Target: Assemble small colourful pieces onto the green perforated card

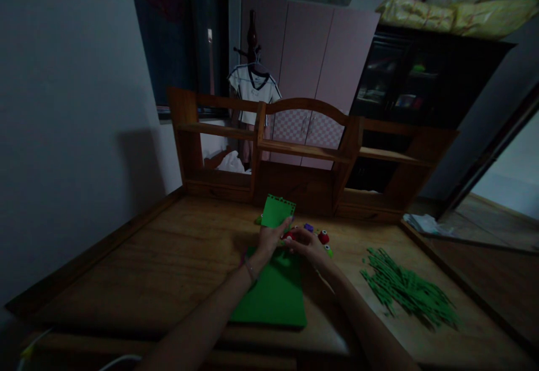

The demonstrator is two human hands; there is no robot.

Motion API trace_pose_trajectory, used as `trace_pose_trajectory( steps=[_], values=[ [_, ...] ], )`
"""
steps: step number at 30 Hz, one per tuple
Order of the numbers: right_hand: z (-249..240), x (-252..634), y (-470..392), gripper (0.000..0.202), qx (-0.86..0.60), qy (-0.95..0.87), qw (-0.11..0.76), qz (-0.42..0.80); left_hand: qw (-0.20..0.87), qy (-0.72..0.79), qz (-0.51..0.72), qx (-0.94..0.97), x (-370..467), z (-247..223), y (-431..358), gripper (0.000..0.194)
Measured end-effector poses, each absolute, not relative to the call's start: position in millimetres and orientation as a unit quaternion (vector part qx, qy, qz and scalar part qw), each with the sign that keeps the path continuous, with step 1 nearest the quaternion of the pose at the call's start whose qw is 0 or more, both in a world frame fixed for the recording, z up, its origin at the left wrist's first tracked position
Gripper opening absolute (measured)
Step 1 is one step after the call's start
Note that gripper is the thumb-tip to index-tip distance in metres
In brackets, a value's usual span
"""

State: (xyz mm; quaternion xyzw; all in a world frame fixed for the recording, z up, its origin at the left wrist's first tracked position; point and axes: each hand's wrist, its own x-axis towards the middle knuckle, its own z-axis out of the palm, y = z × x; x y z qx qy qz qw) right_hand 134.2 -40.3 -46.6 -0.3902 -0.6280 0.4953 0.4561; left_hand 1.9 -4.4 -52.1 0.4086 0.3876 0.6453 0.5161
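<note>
My left hand [269, 241] is closed on the lower edge of a small green sheet [278, 213], held up and tilted. A row of small notches or holes runs along its top and right edges. My right hand [309, 247] is close beside it, its fingers curled round a small red object [288, 236] with white spots, partly hidden by the fingers; its kind is not clear. Beneath both hands lies a larger green sheet or stack of sheets [275, 298] on the wooden table [168, 270].
Beyond my right hand sit another small red object [323, 237] with a white top, a purple piece [309, 227] and a light-green one [328, 251]. A pile of thin green strips [408, 289] lies to the right. A wooden shelf unit [303, 147] stands along the table's back.
</note>
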Motion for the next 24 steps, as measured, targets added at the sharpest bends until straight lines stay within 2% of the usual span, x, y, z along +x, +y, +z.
trace_pose_trajectory(
  steps=[7, 12, 17, 24],
  values=[
    [-44.9, 134.5, -40.4, 0.033, -0.409, -0.617, 0.45, 0.499, 0.489, 0.404, 0.649, 0.419, -0.7, -51.6, -2.4, 0.041],
    [-44.7, 141.4, -34.1, 0.03, -0.412, -0.572, 0.496, 0.506, 0.491, 0.411, 0.643, 0.419, -0.2, -51.7, -0.2, 0.042],
    [-48.1, 145.7, -27.1, 0.028, -0.388, -0.469, 0.551, 0.571, 0.491, 0.41, 0.638, 0.429, 0.3, -54.7, 1.1, 0.041],
    [-50.1, 145.7, -26.5, 0.026, -0.346, -0.409, 0.553, 0.638, 0.501, 0.391, 0.626, 0.452, 3.1, -58.3, 2.8, 0.042]
  ],
)
